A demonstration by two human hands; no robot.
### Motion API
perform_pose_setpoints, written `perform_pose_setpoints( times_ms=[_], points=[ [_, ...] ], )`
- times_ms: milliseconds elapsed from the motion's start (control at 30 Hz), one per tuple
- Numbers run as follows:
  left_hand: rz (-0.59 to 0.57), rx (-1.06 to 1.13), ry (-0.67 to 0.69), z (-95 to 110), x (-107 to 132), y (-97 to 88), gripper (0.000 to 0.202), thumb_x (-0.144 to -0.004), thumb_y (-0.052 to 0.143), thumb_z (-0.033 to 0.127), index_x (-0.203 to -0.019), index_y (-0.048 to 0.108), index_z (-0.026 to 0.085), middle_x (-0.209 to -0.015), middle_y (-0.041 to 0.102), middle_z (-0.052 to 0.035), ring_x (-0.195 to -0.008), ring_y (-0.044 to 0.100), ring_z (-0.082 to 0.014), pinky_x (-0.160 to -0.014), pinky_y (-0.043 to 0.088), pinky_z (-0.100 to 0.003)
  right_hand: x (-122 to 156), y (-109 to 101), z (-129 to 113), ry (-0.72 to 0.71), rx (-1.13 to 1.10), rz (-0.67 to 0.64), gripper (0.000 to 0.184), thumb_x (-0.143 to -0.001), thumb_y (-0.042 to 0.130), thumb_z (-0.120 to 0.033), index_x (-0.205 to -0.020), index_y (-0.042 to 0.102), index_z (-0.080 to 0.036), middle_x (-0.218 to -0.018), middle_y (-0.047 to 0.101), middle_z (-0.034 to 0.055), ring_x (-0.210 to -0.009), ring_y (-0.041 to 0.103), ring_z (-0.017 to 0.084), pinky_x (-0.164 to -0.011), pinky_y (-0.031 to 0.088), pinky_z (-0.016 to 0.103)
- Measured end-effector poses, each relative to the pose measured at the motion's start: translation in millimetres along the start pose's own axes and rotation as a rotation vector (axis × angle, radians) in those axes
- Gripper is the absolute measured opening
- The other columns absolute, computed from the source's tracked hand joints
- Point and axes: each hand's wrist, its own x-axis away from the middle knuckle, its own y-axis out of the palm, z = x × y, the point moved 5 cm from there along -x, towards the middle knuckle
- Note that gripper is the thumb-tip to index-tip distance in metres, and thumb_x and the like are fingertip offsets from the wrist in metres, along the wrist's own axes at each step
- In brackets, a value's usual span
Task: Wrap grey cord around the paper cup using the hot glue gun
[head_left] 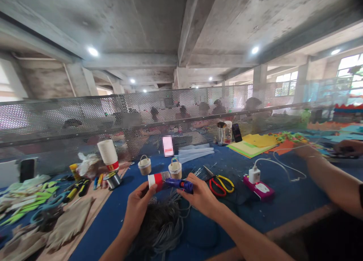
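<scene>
Left hand pinches red-and-white paper cup between thumb and fingers, cup tipped on side above desk. Right hand closed around blue handheld tool, front end pointing at cup; cannot tell whether touching. Grey yarn heaped below both hands. Two small handled baskets upright just beyond cup. Scissors with red and yellow handles near right hand. Magenta power strip farther right, white charger plugged in. Stacked paper cups at left.
</scene>
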Motion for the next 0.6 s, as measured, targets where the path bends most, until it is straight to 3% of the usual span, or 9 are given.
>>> perform_pose_setpoints(
  times_ms=[600],
  points=[
    [0.021, -0.066, 0.031, -0.3, 0.4, -1.6, 0.044, -0.084, 0.063, 0.046, -0.114, 0.072, 0.014, -0.092, 0.074, -0.0013, -0.087, 0.063, -0.0228, -0.079, 0.049, -0.029, -0.1, -1.7, -0.5, -0.002, -0.015, 0.012, 0.023, -0.090, 0.064, -0.033, -0.075, 0.052, -0.021, -0.082, 0.050, -0.0026, -0.071, 0.052, 0.012, -0.065, 0.040, 0.022]
  ],
)
